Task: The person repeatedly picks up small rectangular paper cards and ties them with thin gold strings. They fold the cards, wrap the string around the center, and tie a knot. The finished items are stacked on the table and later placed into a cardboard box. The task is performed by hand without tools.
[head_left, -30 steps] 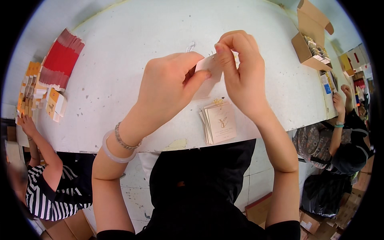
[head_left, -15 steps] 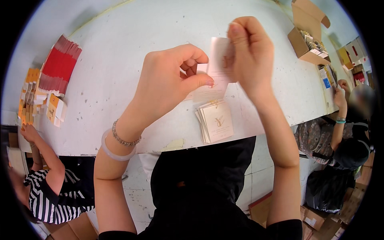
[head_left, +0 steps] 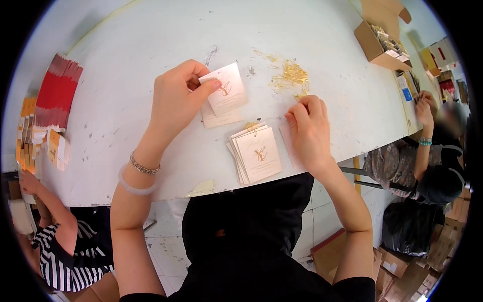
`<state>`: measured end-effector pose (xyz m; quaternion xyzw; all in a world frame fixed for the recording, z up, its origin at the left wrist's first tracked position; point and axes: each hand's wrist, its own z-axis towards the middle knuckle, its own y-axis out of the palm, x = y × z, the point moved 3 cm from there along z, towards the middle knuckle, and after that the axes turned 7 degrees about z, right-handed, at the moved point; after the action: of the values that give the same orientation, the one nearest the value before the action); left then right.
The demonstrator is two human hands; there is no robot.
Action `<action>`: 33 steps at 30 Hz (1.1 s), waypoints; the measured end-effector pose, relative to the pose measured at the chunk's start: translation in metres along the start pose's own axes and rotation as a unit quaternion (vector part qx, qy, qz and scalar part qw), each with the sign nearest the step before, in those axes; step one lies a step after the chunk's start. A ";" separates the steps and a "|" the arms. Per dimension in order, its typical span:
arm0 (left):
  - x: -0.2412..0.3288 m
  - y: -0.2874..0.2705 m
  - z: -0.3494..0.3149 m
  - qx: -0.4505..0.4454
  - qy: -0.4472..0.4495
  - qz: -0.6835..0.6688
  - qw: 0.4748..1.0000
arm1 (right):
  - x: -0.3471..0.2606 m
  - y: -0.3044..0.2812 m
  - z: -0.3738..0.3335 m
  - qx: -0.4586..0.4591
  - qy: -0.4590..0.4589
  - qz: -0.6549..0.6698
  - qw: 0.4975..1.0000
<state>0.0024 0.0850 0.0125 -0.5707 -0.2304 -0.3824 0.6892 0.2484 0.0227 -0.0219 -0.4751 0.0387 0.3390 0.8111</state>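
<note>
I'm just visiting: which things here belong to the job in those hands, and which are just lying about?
In use, it seems:
gold-marked card in the left hand
stack of similar cards on the table
gold pieces loosely piled near the right hand

Apparently lying apart:
red bundle at left
orange-and-white boxes beside it
cardboard on the floor

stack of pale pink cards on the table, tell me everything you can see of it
The loose stack of pale pink rectangular cards lies flat on the scuffed white table, close to its front edge and slightly turned. It looks like stiff paper. The top card bears a gold emblem with fine print below; lower cards peek out along the left side. Thin gold-coloured, metal-looking fasteners gather at its far edge. Neither the bare left hand nor the bare right hand touches it.
</note>
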 end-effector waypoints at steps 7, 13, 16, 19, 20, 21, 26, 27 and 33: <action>0.000 0.002 -0.001 -0.008 -0.011 -0.036 0.999 | 0.006 -0.007 -0.001 0.004 0.116 0.100 0.988; 0.002 -0.001 -0.005 0.003 -0.036 -0.077 0.996 | 0.018 -0.020 0.038 -0.027 0.101 0.105 0.989; 0.004 -0.002 -0.005 -0.015 -0.080 -0.109 0.991 | 0.023 -0.009 0.061 -0.109 0.063 0.083 0.988; 0.007 -0.004 -0.007 -0.002 -0.080 -0.146 0.986 | 0.029 0.002 0.067 -0.168 0.059 0.067 0.982; 0.006 -0.005 -0.007 -0.004 -0.059 -0.138 0.989 | 0.030 0.005 0.066 -0.185 0.062 0.067 0.979; 0.005 -0.005 -0.007 -0.007 -0.038 -0.130 0.991 | 0.030 0.006 0.067 -0.188 0.056 0.059 0.979; 0.012 -0.009 -0.010 0.012 0.007 -0.088 0.996 | 0.026 0.008 0.066 -0.177 0.047 0.076 0.980; 0.013 -0.010 -0.012 0.011 0.011 -0.087 0.996 | 0.025 0.008 0.067 -0.181 0.044 0.076 0.980; 0.015 -0.009 -0.013 0.047 0.024 -0.124 0.991 | 0.032 0.008 0.064 -0.182 -0.003 0.050 0.982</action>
<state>0.0029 0.0679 0.0265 -0.4953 -0.3000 -0.4674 0.6680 0.2520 0.0930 -0.0050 -0.6107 -0.0024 0.3825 0.6933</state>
